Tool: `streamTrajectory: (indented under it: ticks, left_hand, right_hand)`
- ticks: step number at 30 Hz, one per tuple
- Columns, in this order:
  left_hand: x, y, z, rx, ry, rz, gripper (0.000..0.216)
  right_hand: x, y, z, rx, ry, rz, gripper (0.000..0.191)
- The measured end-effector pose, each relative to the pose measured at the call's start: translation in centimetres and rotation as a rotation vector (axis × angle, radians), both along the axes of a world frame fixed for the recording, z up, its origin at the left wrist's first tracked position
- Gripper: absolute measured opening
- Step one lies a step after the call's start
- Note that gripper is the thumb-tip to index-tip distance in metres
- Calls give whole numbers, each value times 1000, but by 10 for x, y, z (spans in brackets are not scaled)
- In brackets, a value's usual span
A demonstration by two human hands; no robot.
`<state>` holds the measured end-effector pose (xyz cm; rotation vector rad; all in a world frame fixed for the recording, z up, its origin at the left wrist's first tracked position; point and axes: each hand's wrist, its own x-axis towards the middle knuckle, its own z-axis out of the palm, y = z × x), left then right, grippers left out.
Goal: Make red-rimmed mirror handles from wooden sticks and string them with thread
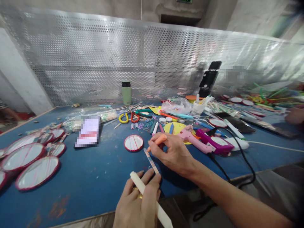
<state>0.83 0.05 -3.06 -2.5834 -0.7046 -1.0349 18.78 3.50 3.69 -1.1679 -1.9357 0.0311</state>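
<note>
My right hand (172,152) is closed around an orange marker pen (160,140), whose tip meets the far end of a flat wooden craft stick (151,161). Parts of that stick look coloured. The near end of the stick is pinched in my left hand (140,199), which also holds a thick cream-coloured marker (139,183) tucked between its fingers. Just beyond my hands lies a small round mirror-like disc (133,143) with a red rim and pink lines across it. A pink glue gun (194,139) rests to the right of my right hand.
Larger red-rimmed discs (38,173) overlap at the left, near a phone (89,132). Pliers (129,117), pens and a green bottle (126,93) stand or lie farther back. A purple box (215,142) with black cables is at right. Perforated metal panels (95,57) close off the far side.
</note>
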Motion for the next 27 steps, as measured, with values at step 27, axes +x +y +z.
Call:
streamTrajectory:
  ticks: [27]
  left_hand:
    - [0, -1, 2, 26, 6, 11, 30]
  right_hand:
    - [0, 0, 0, -21, 3, 0, 22]
